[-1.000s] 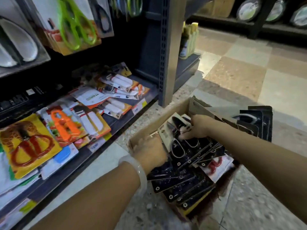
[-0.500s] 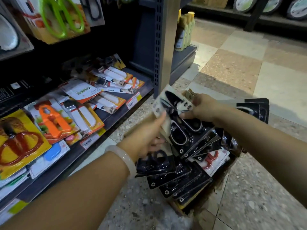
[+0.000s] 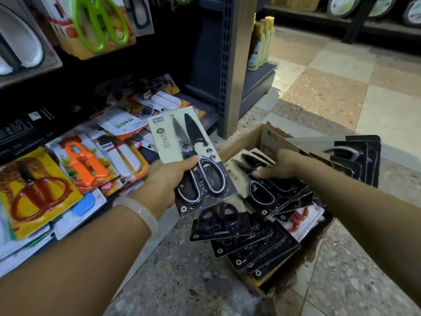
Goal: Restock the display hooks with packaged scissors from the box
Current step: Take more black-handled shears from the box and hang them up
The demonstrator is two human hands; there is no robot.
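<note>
My left hand (image 3: 167, 179) grips one pack of black-handled kitchen scissors (image 3: 182, 142) by its lower part and holds it upright above the floor, left of the cardboard box (image 3: 262, 137). Inside the box lie several more black scissor packs (image 3: 257, 245), fanned out. My right hand (image 3: 281, 166) reaches into the box and pinches the top of another scissor pack (image 3: 273, 192) there. Packs of green-handled scissors (image 3: 100, 26) hang on the display hooks at the top left.
A low shelf (image 3: 198, 103) on the left carries assorted packaged peelers, an orange tool (image 3: 84, 160) and red scissors (image 3: 38, 197). A grey shelf upright (image 3: 234, 71) stands behind the box. Speckled floor (image 3: 182, 281) lies in front; tiled floor stretches to the right.
My left hand has taken one scissor pack from my right hand and lifted it up to the left. My right hand has gone back down into the box onto another pack.
</note>
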